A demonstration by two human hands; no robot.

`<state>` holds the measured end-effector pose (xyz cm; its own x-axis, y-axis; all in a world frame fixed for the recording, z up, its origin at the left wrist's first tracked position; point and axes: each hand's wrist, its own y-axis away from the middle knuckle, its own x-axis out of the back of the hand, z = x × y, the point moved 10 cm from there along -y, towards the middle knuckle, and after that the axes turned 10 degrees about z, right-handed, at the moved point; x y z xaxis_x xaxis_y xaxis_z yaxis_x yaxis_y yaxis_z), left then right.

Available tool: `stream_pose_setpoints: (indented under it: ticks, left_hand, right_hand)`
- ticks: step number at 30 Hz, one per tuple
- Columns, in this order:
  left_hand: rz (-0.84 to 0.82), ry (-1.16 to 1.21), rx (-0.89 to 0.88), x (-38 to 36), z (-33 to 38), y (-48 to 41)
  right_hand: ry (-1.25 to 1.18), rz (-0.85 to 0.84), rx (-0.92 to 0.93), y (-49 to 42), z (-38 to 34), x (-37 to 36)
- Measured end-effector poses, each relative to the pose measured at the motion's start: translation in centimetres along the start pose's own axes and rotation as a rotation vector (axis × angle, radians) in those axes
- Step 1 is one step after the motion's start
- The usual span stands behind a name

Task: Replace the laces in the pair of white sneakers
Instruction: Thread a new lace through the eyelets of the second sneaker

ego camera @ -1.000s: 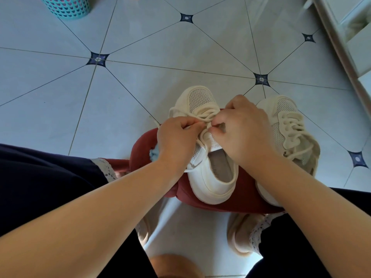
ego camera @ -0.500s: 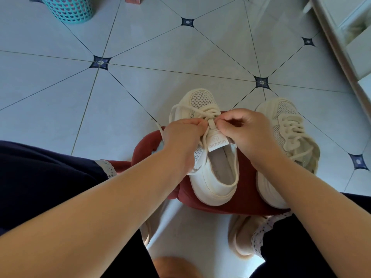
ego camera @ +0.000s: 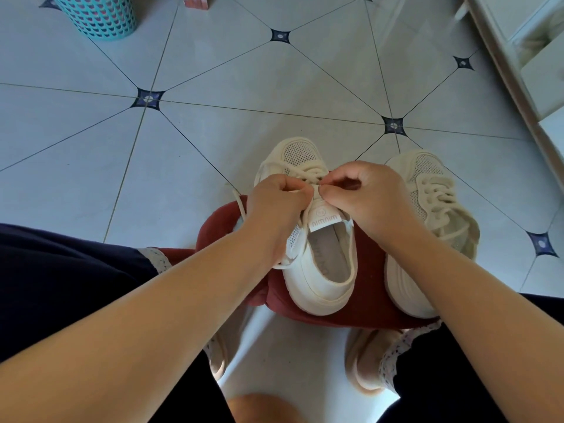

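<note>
Two cream-white sneakers stand side by side on a dark red stool [ego camera: 370, 303], toes pointing away from me. Over the tongue of the left sneaker [ego camera: 317, 270], my left hand [ego camera: 274, 209] and my right hand [ego camera: 366, 196] meet, each pinching a strand of its cream lace [ego camera: 308, 172]. One loose end of that lace hangs down the shoe's left side past the stool. The right sneaker [ego camera: 433, 215] is fully laced and nobody touches it.
A teal plastic basket [ego camera: 97, 16] stands on the tiled floor at the far left. White furniture [ego camera: 531, 71] runs along the right edge. My knees in dark clothing flank the stool, and my feet in beige slippers [ego camera: 363, 358] rest below it.
Both hands have slid from the tongue label up toward the toe. The label, covered a second ago, now shows below the fingers. The lace strands between the hands look drawn tighter.
</note>
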<state>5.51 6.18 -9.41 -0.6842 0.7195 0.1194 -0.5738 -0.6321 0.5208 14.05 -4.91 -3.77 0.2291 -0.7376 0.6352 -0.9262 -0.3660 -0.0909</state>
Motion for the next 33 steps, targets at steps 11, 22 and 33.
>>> stream_pose_setpoints:
  ticks: [11,22,33]
  left_hand:
    - [0.108,-0.669,-0.828,-0.6,5.3,2.1]
    - [0.125,-0.731,-0.964,-0.9,6.2,2.9]
    - [0.093,-0.649,-0.964,-2.1,5.5,3.9]
  right_hand:
    - [-0.638,0.168,-0.497,-0.4,3.2,3.5]
    - [-1.002,0.314,-0.460,-0.9,2.2,6.8]
    - [-0.096,-0.244,-0.027,0.0,-0.1,1.5]
